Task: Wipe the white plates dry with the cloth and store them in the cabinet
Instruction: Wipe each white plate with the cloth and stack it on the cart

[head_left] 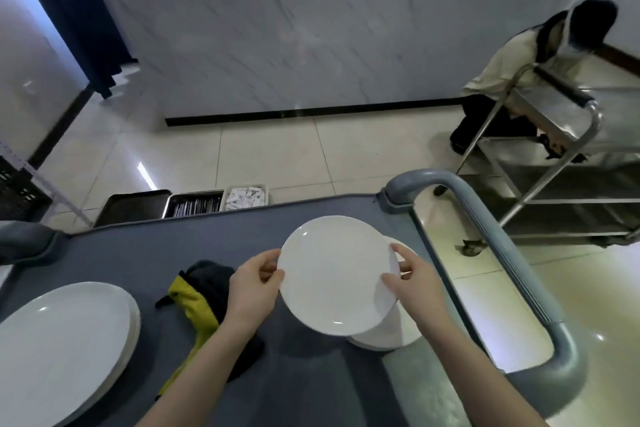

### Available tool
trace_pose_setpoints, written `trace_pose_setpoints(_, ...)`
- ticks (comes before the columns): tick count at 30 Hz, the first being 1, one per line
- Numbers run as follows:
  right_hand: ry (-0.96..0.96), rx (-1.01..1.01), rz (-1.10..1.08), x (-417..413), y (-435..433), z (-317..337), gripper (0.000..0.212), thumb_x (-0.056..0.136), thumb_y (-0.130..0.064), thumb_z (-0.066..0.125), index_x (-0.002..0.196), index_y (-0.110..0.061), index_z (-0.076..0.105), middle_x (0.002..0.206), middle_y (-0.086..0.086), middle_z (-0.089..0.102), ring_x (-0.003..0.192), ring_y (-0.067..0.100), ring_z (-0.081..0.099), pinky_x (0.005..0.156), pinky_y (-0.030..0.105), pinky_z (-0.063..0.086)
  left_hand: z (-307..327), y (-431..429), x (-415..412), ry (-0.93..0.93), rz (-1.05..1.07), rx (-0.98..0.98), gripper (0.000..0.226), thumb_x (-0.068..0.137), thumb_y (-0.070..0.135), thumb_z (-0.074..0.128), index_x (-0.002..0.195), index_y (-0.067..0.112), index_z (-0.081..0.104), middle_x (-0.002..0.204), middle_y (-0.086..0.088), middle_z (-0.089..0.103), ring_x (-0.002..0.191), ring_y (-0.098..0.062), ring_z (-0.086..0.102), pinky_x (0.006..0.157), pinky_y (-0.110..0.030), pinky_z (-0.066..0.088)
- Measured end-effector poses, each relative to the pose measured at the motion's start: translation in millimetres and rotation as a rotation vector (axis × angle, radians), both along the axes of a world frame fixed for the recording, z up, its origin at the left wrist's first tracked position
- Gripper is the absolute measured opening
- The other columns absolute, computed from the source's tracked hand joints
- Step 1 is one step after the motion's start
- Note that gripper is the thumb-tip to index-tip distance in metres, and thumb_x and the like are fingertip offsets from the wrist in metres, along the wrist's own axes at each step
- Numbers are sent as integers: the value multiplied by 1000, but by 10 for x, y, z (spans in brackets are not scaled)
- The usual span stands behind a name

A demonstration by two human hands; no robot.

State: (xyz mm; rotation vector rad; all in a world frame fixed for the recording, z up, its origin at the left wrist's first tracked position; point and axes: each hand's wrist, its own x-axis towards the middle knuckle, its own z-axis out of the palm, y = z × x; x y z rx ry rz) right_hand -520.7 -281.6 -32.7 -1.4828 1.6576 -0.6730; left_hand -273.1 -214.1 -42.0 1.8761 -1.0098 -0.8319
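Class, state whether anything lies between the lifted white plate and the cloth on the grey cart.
Only the left grip, holding the plate by its rim, sits between them; the cloth lies on the cart partly under that forearm.

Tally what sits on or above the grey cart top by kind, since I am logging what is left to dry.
Held plate: 1
Plate stacks: 2, left stack and right stack; how many plates are in each cannot be told
Cloth: 1
Total: 4
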Motion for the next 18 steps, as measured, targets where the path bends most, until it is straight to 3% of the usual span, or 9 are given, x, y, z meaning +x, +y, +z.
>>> trace_pose_setpoints(5, 60, 68, -4, -331, -68, -97, 60, 81, -9, 62, 134, -35, 51, 87, -16, 61, 76, 7, 58, 62, 24, 47, -136, -140, -292, 51, -26, 72, 33, 87, 5, 64, 113, 23, 71, 91, 5, 73, 88, -13, 69, 88, -40, 57)
trace_pose_setpoints(9, 84, 94, 4, -487, -102, -129, 62, 81, -4, 58, 138, -28, 49, 93, -9, 62, 84, 12, 58, 64, 20, 42, -214, -190, -452, 80, -35, 116, 34, 86, 5, 65, 107, 31, 70, 89, 3, 73, 87, -15, 70, 88, -43, 57)
trace_pose_setpoints(15, 199, 50, 49, -580, -143, -163, 62, 80, 1, 52, 139, -21, 49, 115, 3, 63, 103, 23, 58, 83, 28, 46, -263, -215, -603, 92, -16, 167, 34, 82, 10, 69, 97, 39, 72, 83, 6, 73, 82, -7, 70, 87, -31, 56)
trace_pose_setpoints(18, 283, 19, 67, -568, -128, -222, 61, 85, 0, 50, 142, -20, 43, 117, 7, 55, 97, 20, 52, 78, 24, 39, -277, -215, -678, 41, 6, 166, 34, 81, 10, 68, 103, 35, 74, 78, 9, 72, 75, -1, 68, 73, -13, 50)
